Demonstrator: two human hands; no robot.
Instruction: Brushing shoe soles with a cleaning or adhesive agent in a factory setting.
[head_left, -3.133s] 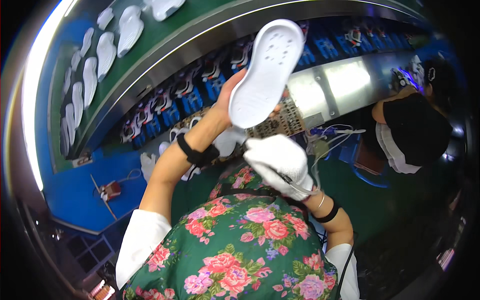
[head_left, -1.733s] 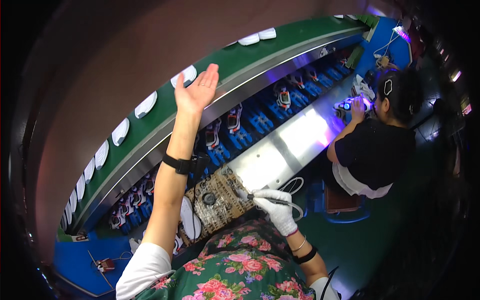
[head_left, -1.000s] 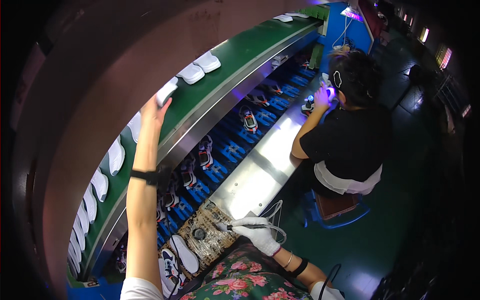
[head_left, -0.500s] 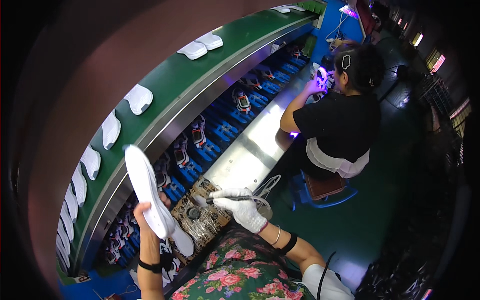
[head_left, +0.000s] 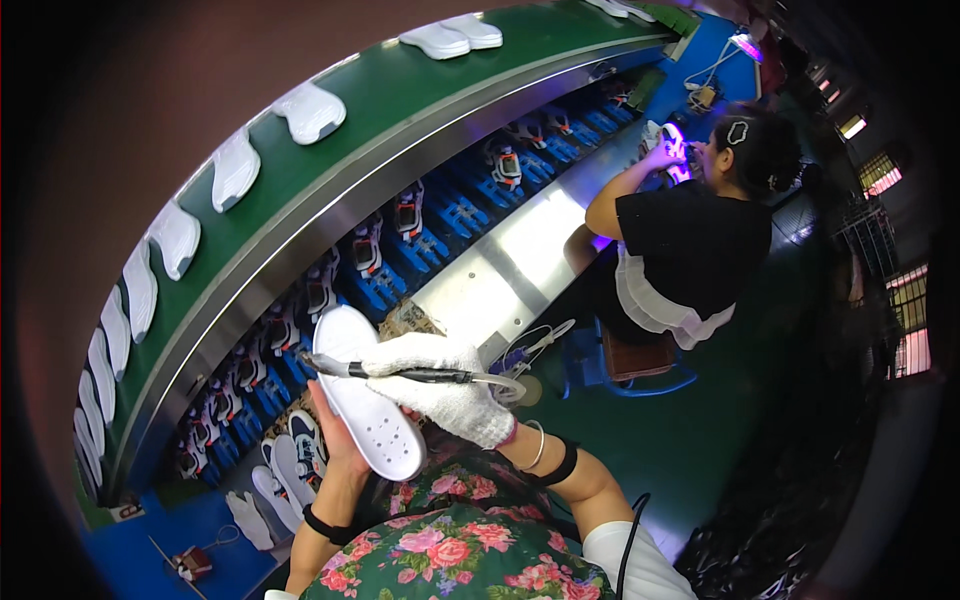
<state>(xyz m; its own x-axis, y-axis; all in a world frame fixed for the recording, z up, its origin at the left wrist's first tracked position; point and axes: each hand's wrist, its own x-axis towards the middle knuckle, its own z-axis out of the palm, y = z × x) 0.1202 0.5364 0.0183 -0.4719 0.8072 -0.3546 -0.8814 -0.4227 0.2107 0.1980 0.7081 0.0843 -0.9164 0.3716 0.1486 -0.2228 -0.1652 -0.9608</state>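
Note:
A white shoe sole [head_left: 388,440] with small holes toward its near end is tilted face up in my bare left hand [head_left: 342,440], whose fingers grip its left side and underside. My right hand [head_left: 440,385], in a white knitted glove, is closed round the black handle of a brush [head_left: 328,366] with a pale hose trailing from its rear end. The brush head lies across the upper half of the sole, its tip near the left edge. Whether the bristles touch the surface, I cannot tell.
White soles [head_left: 236,170] line a green conveyor belt [head_left: 370,110] at left. Under it, shoe uppers [head_left: 368,250] stand on blue racks. A metal ledge [head_left: 470,285] runs toward a seated co-worker [head_left: 695,220] at right. More shoes [head_left: 305,440] sit at lower left.
The sole has come down and nearer to me, its holed face now turned up. My right hand has brought the brush left over it. The view has shifted.

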